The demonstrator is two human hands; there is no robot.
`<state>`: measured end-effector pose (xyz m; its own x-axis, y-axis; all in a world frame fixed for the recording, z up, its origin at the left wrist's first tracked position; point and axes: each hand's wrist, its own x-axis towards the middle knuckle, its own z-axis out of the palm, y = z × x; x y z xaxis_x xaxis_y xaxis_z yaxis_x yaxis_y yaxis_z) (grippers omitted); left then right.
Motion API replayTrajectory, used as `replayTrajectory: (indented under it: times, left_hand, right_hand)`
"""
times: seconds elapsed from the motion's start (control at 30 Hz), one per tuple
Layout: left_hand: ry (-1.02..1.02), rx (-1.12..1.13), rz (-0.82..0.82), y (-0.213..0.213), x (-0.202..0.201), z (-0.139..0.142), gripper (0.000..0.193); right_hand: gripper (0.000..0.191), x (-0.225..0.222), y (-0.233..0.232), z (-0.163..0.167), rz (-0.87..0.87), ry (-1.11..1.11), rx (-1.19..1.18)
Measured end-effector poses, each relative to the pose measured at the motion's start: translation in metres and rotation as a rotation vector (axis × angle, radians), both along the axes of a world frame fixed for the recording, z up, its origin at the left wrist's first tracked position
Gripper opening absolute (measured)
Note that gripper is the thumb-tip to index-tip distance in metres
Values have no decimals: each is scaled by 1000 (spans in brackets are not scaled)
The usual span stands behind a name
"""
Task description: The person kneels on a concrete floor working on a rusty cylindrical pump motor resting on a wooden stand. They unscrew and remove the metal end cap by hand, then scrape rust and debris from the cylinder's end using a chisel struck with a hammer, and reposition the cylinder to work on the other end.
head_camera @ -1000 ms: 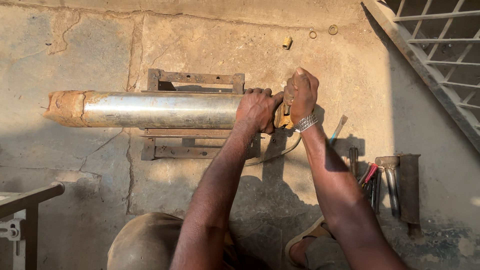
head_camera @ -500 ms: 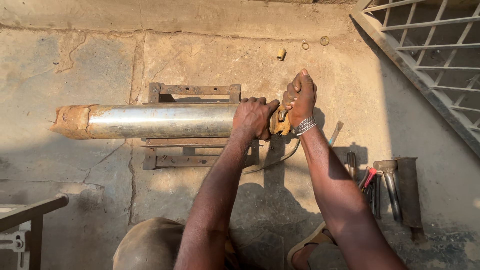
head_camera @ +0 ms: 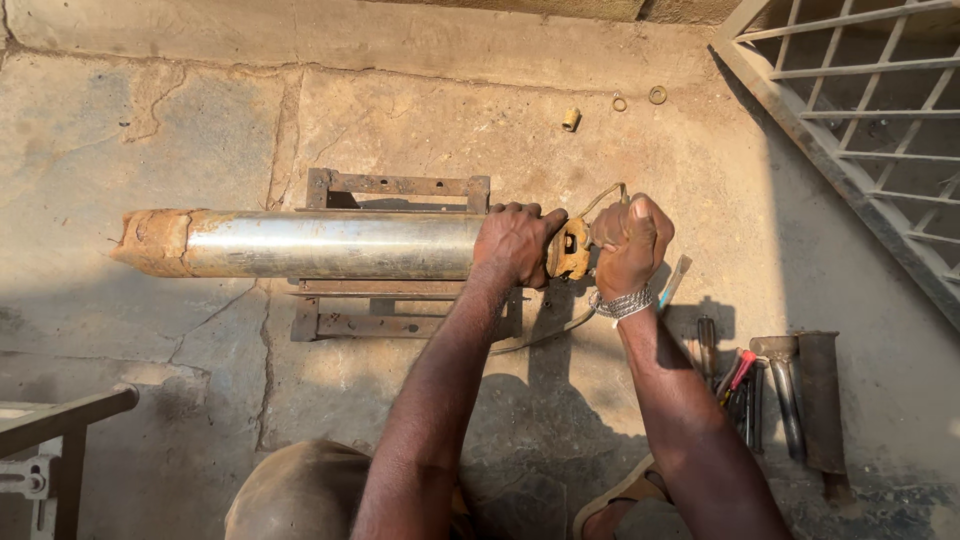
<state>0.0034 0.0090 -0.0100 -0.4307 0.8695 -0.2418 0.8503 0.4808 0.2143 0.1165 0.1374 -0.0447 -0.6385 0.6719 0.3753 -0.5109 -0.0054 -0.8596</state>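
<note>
Two hands work at the right end of a long steel cylinder (head_camera: pixel 330 245) that lies sideways across a rusty metal frame (head_camera: pixel 400 187) on the concrete floor (head_camera: pixel 200 110). Our left hand (head_camera: pixel 512 243) is wrapped over the top of the cylinder's end, fingers curled tight around it. Just beside it, our right hand (head_camera: pixel 628 243) is closed in a fist; what it grips we cannot tell. Between the two hands sits a rusty end fitting (head_camera: pixel 569 250), touching the cylinder's end, with a thin cable (head_camera: pixel 600 195) looping up from it. The cylinder's far left end is crusted brown. Several tools (head_camera: pixel 760 385) lie on the floor to the right, well apart from the hands.
</note>
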Motion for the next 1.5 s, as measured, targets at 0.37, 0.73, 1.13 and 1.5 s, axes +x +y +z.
replayTrajectory:
  times: [0.37, 0.73, 1.13, 1.5]
  left_hand:
    - [-19, -13, -17, 1, -1, -5, 92]
    - [-35, -20, -3, 2, -1, 2, 88]
    - [-24, -8, -19, 4, -3, -6, 89]
    - [-49, -43, -14, 3, 1, 3, 86]
  right_hand:
    - [48, -54, 14, -9, 1, -294, -203]
    - [49, -4, 12, 17, 5, -11, -125]
    - [42, -49, 16, -7, 32, -353, -116]
    - [42, -9, 27, 22, 54, -49, -280]
